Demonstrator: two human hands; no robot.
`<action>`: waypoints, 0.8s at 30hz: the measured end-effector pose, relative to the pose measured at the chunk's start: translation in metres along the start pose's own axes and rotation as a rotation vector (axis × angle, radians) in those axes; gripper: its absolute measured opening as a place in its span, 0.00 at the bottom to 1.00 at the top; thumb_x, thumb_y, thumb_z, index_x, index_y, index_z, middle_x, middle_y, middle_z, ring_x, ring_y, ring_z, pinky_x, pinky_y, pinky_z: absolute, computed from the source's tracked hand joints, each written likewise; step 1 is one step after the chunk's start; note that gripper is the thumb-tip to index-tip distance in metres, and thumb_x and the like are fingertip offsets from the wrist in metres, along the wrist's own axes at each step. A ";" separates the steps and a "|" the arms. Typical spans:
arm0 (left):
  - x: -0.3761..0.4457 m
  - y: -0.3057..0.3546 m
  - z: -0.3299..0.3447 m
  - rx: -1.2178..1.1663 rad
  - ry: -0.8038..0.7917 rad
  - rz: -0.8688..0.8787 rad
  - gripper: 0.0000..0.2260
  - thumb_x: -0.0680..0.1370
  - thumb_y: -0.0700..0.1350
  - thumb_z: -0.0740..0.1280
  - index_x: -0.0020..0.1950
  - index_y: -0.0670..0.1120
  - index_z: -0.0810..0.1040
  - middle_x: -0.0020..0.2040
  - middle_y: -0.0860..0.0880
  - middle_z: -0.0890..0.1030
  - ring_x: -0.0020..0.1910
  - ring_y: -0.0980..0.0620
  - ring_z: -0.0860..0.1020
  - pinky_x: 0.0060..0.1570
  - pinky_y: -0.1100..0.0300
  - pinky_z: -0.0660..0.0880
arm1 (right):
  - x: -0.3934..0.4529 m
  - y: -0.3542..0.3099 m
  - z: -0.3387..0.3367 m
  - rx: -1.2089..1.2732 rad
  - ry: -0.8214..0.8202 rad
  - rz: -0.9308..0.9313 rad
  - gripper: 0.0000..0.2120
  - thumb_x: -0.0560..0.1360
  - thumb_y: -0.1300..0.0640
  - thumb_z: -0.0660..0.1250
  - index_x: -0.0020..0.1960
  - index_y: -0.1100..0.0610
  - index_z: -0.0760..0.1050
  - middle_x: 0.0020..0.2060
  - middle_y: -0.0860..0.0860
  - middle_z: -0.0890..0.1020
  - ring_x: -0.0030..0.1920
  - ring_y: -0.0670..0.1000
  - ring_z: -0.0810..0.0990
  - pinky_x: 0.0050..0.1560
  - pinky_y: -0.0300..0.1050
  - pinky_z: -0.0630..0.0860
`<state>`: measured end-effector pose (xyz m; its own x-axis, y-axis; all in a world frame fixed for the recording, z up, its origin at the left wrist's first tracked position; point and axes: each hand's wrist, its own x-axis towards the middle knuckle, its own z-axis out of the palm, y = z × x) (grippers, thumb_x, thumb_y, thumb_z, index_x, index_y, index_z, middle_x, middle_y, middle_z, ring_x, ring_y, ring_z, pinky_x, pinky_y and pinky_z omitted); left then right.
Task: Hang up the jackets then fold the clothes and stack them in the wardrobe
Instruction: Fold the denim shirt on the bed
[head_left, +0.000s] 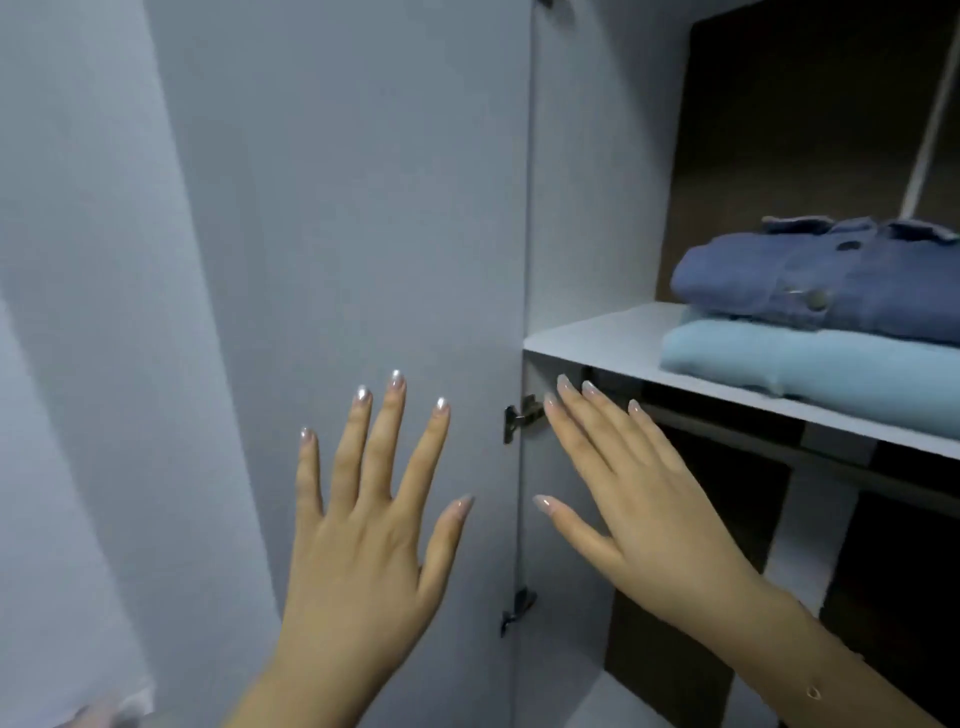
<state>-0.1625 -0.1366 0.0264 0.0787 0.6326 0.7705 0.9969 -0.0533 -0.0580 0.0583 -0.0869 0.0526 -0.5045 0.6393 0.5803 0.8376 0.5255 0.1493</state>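
Grey wardrobe door (337, 208) open beside white shelf (597, 338). Denim shirt (831, 280) stacked on light-blue top (810, 364). Left hand (363, 525), right hand (639, 504): fingers spread, empty.

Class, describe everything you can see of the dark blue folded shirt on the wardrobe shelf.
The dark blue shirt looks like denim, with dark round buttons and its collar at the back. It is folded flat and lies on top of a light blue folded garment, which rests on the white shelf. Its right side is cut off. Neither hand touches it.
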 end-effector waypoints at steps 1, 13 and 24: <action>-0.020 -0.015 -0.013 0.034 -0.017 -0.040 0.29 0.80 0.59 0.52 0.80 0.51 0.56 0.80 0.47 0.52 0.79 0.45 0.52 0.73 0.38 0.51 | -0.001 -0.020 0.003 0.015 -0.008 -0.038 0.33 0.80 0.38 0.49 0.79 0.55 0.52 0.78 0.50 0.54 0.78 0.51 0.52 0.76 0.51 0.49; -0.342 -0.153 -0.287 0.490 -0.245 -0.630 0.29 0.78 0.58 0.55 0.78 0.50 0.60 0.80 0.45 0.54 0.78 0.44 0.53 0.73 0.38 0.51 | -0.070 -0.405 -0.039 0.469 -0.021 -0.717 0.32 0.79 0.41 0.51 0.78 0.56 0.59 0.77 0.54 0.61 0.76 0.55 0.60 0.76 0.55 0.56; -0.593 -0.119 -0.503 0.887 -0.225 -1.358 0.29 0.80 0.59 0.52 0.80 0.51 0.54 0.81 0.47 0.49 0.79 0.46 0.47 0.74 0.39 0.48 | -0.220 -0.709 -0.138 0.748 -0.001 -1.465 0.32 0.80 0.40 0.50 0.79 0.55 0.56 0.78 0.53 0.58 0.78 0.53 0.56 0.74 0.55 0.55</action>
<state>-0.3301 -0.8945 -0.1045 -0.8860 -0.0599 0.4597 0.0155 0.9872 0.1586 -0.3951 -0.6777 -0.0700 -0.7280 -0.6160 0.3009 -0.6051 0.7837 0.1403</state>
